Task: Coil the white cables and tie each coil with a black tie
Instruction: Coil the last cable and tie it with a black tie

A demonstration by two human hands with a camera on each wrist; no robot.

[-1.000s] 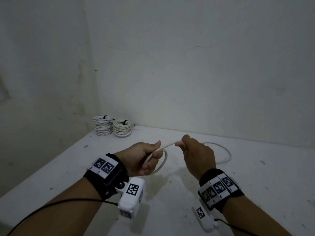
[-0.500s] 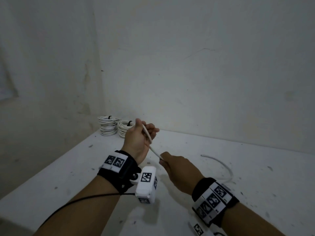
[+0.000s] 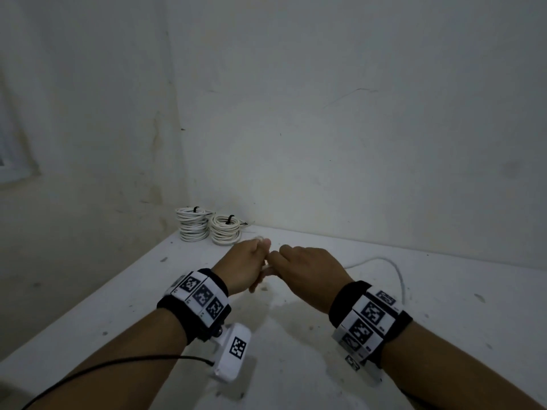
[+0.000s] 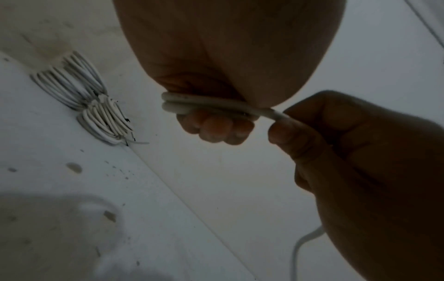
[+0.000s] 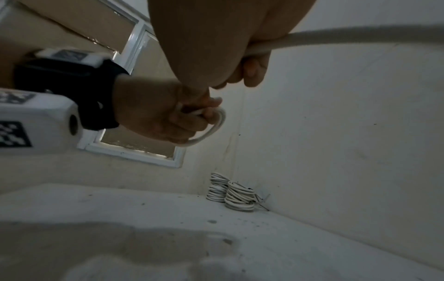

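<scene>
left hand (image 4: 216, 76) curls round two loops of white cable (image 4: 204, 103), right hand (image 4: 348, 152) pinches its free run, near two tied coil stacks (image 3: 207, 229).

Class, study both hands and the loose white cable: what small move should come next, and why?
Probably the right hand should lay another turn onto the left hand. The white cable shows only about two turns there, and its slack still trails across the table. Tying seems premature.
</scene>
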